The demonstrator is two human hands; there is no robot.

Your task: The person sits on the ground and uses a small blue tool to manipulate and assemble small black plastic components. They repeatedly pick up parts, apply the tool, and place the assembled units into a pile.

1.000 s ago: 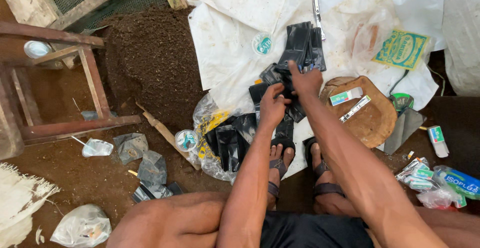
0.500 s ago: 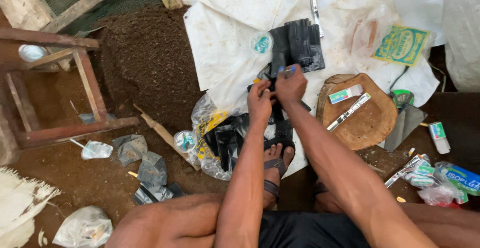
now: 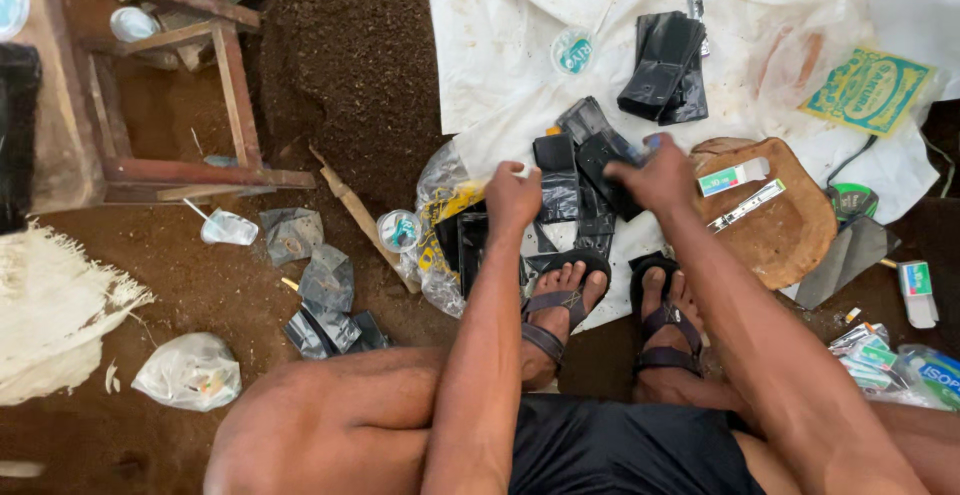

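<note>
- We're squatting over a big white sheet [image 3: 500,45] that's lying beside a heap of dark soil [image 3: 350,65].
- A round wooden board [image 3: 790,235] is sitting right of our hands, carrying a small carton [image 3: 732,177].
- A neat stack of black plastic bags [image 3: 662,67] is lying further up the sheet, can't tell what's inside.
- Our right hand [image 3: 662,177] is curling round a black bag [image 3: 605,170], pinching it.
- Our left hand [image 3: 512,198] is balling into a fist, just beside the flattened black bags [image 3: 560,195].
</note>
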